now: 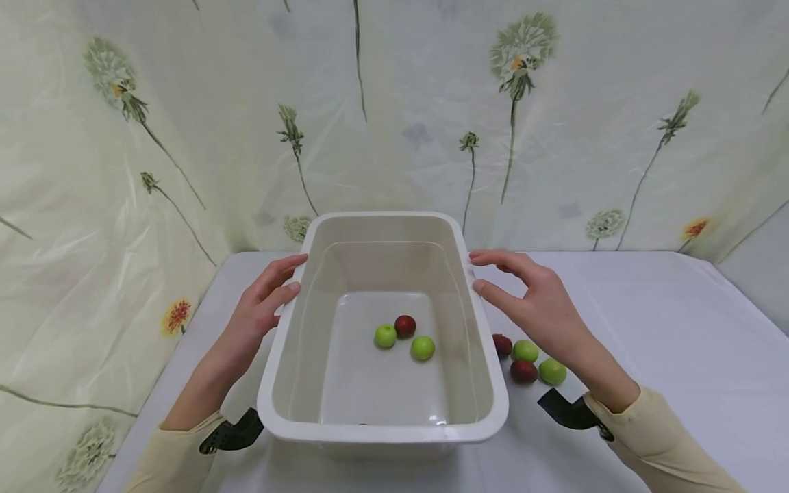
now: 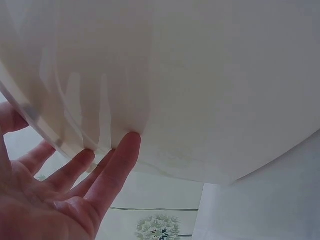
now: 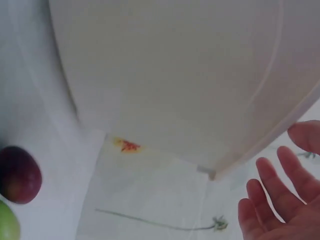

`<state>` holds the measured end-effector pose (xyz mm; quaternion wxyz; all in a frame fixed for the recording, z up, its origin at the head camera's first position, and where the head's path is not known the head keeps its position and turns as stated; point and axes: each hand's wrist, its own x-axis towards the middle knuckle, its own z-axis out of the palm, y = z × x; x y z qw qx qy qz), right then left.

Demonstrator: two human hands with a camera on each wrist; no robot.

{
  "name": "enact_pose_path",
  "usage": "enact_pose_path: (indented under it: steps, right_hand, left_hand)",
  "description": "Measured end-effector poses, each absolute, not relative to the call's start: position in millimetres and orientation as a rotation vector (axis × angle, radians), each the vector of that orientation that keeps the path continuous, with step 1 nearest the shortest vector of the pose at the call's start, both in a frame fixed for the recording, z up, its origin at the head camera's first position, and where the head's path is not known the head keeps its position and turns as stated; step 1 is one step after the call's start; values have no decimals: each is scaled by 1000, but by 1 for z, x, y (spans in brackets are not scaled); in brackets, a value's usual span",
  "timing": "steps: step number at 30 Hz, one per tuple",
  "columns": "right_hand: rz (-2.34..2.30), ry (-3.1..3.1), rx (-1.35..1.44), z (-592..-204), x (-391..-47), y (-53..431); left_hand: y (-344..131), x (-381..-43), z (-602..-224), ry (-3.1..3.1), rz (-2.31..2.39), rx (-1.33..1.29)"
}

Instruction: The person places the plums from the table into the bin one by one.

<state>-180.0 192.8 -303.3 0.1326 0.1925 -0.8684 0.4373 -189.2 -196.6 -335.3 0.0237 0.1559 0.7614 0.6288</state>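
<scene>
A white plastic tub [image 1: 382,433] stands in the middle of the table. On its floor lie a red apple [image 1: 405,326], a green apple [image 1: 385,336] and a second green apple [image 1: 423,348]. My left hand [image 1: 261,301] is at the tub's left side, thumb by the rim. In the left wrist view its fingertips [image 2: 131,137] touch the outer wall below the rim. On the other side, my right hand [image 1: 533,294] has its thumb tip right at the rim. Its other fingers [image 3: 267,172] are spread loosely, apart from the wall in the right wrist view.
Right of the tub, below my right forearm, several apples sit together on the white-covered table [image 1: 666,342]: a dark red apple [image 1: 524,372] and a green apple [image 1: 552,372] are nearest. A flower-printed sheet [image 1: 407,82] hangs behind the table and along its left.
</scene>
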Motion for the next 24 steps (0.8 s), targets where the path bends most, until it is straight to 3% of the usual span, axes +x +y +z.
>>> enact_pose_path:
  steps: [24]
  right_hand:
    - [1086, -2620, 302, -349, -164, 250]
  left_hand:
    - [-197, -189, -335, 2369, 1937, 491]
